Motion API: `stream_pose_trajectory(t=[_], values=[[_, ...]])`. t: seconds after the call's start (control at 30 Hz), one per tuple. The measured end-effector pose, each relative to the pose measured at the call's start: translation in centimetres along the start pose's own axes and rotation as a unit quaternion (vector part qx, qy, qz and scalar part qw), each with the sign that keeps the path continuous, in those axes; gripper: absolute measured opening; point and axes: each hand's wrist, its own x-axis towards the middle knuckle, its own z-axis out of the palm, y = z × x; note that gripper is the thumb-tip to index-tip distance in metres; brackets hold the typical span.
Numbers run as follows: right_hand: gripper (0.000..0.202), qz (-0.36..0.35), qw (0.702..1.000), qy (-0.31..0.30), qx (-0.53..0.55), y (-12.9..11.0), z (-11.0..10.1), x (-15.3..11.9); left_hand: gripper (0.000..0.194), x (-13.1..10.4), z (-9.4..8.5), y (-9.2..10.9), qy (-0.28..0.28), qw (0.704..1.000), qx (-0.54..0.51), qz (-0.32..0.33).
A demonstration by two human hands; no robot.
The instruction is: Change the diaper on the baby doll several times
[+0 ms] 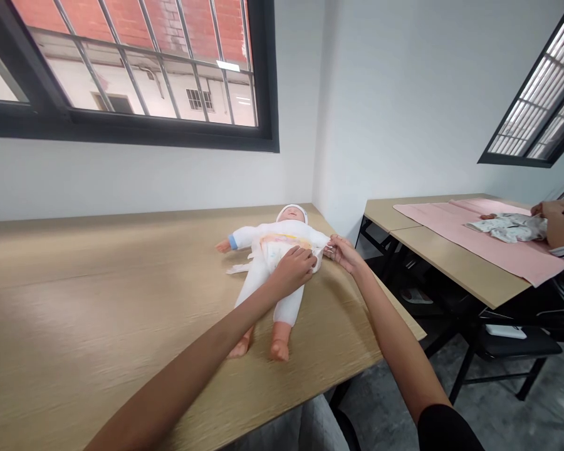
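Observation:
A baby doll [286,230] in a white suit and white cap lies on its back on the wooden table, its bare feet towards me. A white diaper [273,245] with a coloured print covers its belly, and one loose side tab [239,269] spreads out on the left. My left hand [295,269] rests over the diaper's right part, fingers curled onto it. At the doll's outstretched arm on the right, my right hand [344,253] pinches with thumb and fingers at the white edge of the diaper. The doll's hand on that side is hidden.
The wooden table [98,313] ends at a right edge close to my right arm. Beyond a gap, another table holds a pink mat [455,228] and a doll in patterned clothes [510,227], with another person's arm [561,219] there. A black stool [517,344] stands below.

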Motion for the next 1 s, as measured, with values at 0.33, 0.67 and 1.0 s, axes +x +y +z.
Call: stream_pose_trajectory(t=[0.33,0.67,1.0], values=[[0.025,-0.005,0.999,-0.034,-0.032,-0.2,2.0,-1.2,0.016,-0.2,0.7,0.1,-0.005,0.998,0.055,-0.008],[0.028,-0.075,0.995,-0.005,-0.072,1.6,2.6,-0.7,0.023,-0.1,0.4,0.9,-0.006,0.984,0.159,0.084],[0.035,-0.14,0.969,-0.009,-0.202,2.9,4.0,0.0,0.018,0.1,2.2,0.7,0.01,0.986,0.126,0.106]])
